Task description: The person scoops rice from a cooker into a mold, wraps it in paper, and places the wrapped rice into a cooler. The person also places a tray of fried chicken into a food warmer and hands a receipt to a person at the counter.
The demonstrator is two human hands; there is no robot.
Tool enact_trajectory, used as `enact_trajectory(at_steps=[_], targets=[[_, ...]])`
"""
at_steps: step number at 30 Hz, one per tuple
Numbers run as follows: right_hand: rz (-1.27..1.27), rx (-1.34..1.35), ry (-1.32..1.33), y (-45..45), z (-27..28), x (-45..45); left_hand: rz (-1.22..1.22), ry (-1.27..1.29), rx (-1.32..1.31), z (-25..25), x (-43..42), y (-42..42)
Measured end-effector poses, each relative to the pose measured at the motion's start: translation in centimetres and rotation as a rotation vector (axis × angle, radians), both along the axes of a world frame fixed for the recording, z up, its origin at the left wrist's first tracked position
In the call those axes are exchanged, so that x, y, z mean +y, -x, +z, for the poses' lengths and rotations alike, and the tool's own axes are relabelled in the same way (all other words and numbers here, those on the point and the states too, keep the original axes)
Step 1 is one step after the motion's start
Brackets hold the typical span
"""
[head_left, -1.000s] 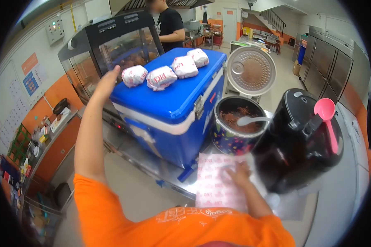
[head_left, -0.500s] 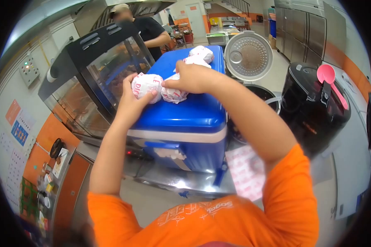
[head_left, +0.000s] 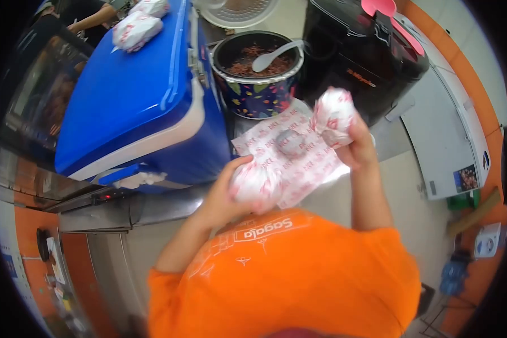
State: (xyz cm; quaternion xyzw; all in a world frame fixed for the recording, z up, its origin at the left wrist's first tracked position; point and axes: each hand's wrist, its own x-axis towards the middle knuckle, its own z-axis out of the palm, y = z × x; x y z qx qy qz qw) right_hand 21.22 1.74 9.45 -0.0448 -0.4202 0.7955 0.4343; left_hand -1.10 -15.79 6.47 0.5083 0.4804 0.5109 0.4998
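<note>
My left hand [head_left: 218,198] is closed round a paper-wrapped bundle [head_left: 257,185], white with red print, slightly blurred, close to my orange shirt. Another paper-wrapped bundle [head_left: 333,115] is gripped in my right hand [head_left: 363,147], raised in front of the black cooker. Between the hands, sheets of printed wrapping paper [head_left: 315,164] lie on the metal counter. A round greyish thing [head_left: 291,143] rests on the paper; I cannot make out what it is. More wrapped bundles [head_left: 136,31] sit on the lid of the blue cooler box [head_left: 118,84].
Behind the paper stands a patterned pot [head_left: 259,96] of reddish-brown food with a grey spoon [head_left: 276,56] in it. A black cooker [head_left: 349,67] with a pink ladle [head_left: 407,35] is at right. At left are a glass display case [head_left: 34,107] and another person's arm [head_left: 94,18].
Both hands have come off the cooler lid, each with a wrapped bundle, moving right and toward me over the paper sheets. The view has turned down and right.
</note>
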Motion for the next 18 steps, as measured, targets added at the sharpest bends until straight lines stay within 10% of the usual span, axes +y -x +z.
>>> enact_trajectory(at_steps=[4,9,16,18], targets=[[-0.285,-0.659,0.207,-5.5,-11.5,4.2,0.157,0.350,-0.204,-11.0,6.7,-1.9],[-0.256,-1.137,-0.240,-5.4,-18.5,7.2,0.120,0.247,0.481,-14.9,10.6,-1.8],[-0.274,-1.680,-1.034,-5.7,-19.7,9.2,0.381,0.045,0.964,-13.1,7.5,-3.7],[-0.347,-1.322,-1.184,-2.3,-10.2,7.9,0.405,-0.036,0.930,-10.3,5.7,-3.6]])
